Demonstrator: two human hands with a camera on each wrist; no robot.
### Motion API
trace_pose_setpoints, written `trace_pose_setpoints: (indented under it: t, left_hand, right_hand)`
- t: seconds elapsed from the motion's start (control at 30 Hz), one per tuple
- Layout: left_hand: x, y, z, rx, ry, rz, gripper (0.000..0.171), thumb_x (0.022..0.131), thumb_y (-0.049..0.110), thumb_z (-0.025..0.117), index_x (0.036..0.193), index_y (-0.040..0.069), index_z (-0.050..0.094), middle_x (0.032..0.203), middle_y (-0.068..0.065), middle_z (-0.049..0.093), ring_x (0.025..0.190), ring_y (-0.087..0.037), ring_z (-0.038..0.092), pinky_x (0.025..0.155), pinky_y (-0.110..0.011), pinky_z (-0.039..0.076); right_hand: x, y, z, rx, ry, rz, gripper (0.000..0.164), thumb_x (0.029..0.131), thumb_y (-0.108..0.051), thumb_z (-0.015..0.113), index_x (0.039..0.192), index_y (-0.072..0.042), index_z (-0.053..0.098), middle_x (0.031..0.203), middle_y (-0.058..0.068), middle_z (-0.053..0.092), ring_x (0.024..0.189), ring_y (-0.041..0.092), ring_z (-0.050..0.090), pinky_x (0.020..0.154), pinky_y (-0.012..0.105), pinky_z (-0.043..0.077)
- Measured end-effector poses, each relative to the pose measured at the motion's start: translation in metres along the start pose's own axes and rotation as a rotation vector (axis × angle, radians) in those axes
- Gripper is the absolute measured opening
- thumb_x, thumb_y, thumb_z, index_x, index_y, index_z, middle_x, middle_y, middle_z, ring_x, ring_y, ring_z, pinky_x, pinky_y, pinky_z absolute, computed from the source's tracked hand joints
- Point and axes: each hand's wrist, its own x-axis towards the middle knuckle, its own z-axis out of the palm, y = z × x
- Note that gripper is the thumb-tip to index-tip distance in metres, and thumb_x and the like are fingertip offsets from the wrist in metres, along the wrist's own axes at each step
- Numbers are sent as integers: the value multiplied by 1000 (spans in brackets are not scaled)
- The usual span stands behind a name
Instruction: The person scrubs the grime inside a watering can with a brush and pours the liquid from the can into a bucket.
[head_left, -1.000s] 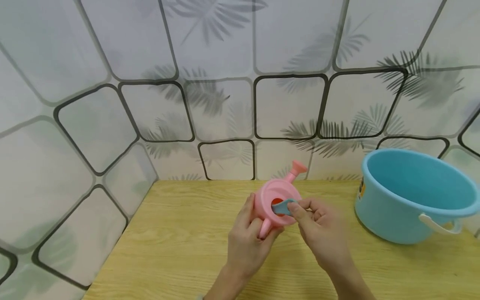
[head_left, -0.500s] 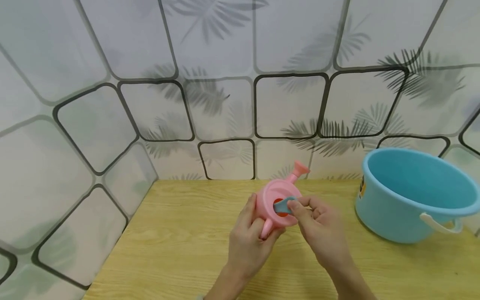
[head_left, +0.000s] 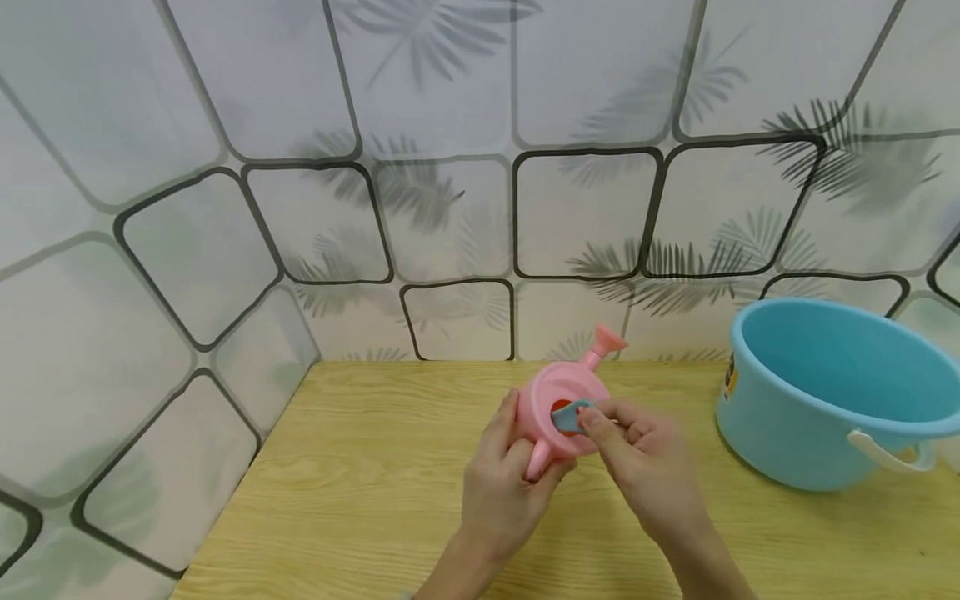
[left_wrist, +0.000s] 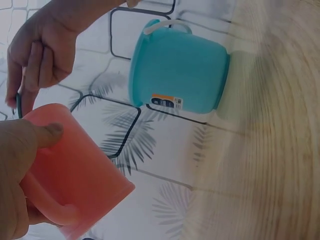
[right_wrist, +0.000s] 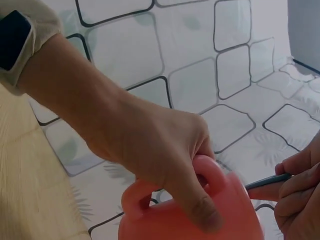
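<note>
A pink toy watering can is held above the table, its opening facing the head camera and its spout pointing up and right. My left hand grips it around the handle and body, with the thumb on its side in the left wrist view. My right hand pinches a flat light-blue plastic piece between thumb and index finger. That piece reaches over the round opening, where orange-red shows. The right wrist view shows the piece edge-on at the rim; its far end is hidden by the can.
A large light-blue bucket with a white handle stands on the wooden table to the right. Behind and to the left rises a patterned wall with leaf prints.
The blue piece shifts slightly at the opening while both hands keep their holds. The can and hands sit a little farther right in view, as does the background.
</note>
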Motion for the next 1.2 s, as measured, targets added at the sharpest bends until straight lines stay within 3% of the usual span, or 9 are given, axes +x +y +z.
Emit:
trace_pose_setpoints:
  t: [0.13, 0.27, 0.5, 0.77, 0.83, 0.93, 0.97, 1.13, 1.2]
  left_hand:
    - [1, -2, -1, -9, 5, -10, 47, 65, 25, 94, 63, 10, 49, 126, -32, 61, 108, -41, 67, 85, -40, 59]
    - [1, -3, -2, -10, -23, -34, 48, 64, 24, 94, 62, 10, 48, 127, -31, 61, 108, -39, 67, 84, -39, 60]
    - [0, -1, -3, -13, -22, -20, 48, 64, 24, 94, 61, 11, 48, 125, -31, 62, 107, -39, 67, 81, -37, 60]
    - [1, -1, -3, -61, -59, -68, 45, 67, 23, 93, 63, 8, 51, 127, -31, 60, 111, -38, 66, 86, -38, 59]
    - [1, -1, -3, -60, -60, -69, 45, 65, 24, 94, 63, 8, 52, 126, -31, 61, 110, -37, 66, 84, -37, 59]
    - [2, 0, -3, -50, -30, -30, 46, 64, 24, 94, 62, 10, 50, 124, -31, 62, 107, -38, 68, 82, -37, 60]
    - [2, 0, -3, -48, -18, -14, 47, 64, 24, 94, 61, 10, 49, 124, -31, 62, 106, -38, 68, 82, -37, 60]
    - [1, 3, -1, -69, -19, 31, 47, 64, 25, 94, 62, 10, 49, 123, -31, 63, 105, -39, 68, 81, -36, 60]
    - [1, 4, -1, -84, -36, 31, 46, 64, 25, 94, 62, 9, 51, 122, -31, 63, 105, -39, 68, 81, -36, 60]
  right_hand:
    - [-1, 0, -3, 70, -41, 6, 15, 100, -5, 57, 95, 4, 69, 49, 2, 25, 41, 22, 15, 33, 33, 12]
    - [-2, -3, -11, 151, -18, -49, 18, 100, 2, 53, 94, 4, 69, 48, 5, 21, 39, 20, 11, 32, 32, 6]
    - [0, -1, -1, -1, -62, 7, 18, 99, -8, 60, 97, 8, 69, 49, 4, 26, 41, 21, 17, 33, 31, 17]
    - [-5, -6, -13, 159, -12, -60, 17, 99, 4, 54, 96, 5, 70, 49, 5, 22, 39, 20, 12, 32, 32, 6]
    - [-4, -6, -13, 139, -5, -71, 15, 98, 4, 56, 95, 6, 71, 47, 5, 22, 39, 20, 12, 32, 32, 7]
    - [-2, -5, -7, 82, -12, -8, 14, 97, -2, 62, 96, 9, 70, 48, 2, 25, 42, 21, 14, 34, 34, 11]
    - [-1, -4, -5, 67, -7, 27, 16, 96, -5, 64, 97, 10, 70, 48, 0, 26, 43, 21, 15, 35, 35, 12]
    - [2, -2, -1, 33, 90, 133, 26, 95, -14, 68, 108, 8, 65, 62, 1, 67, 45, 8, 22, 38, 32, 18]
    - [2, -2, -1, -14, 118, 105, 27, 95, -15, 69, 112, 5, 66, 76, 6, 75, 48, 2, 40, 40, 24, 33]
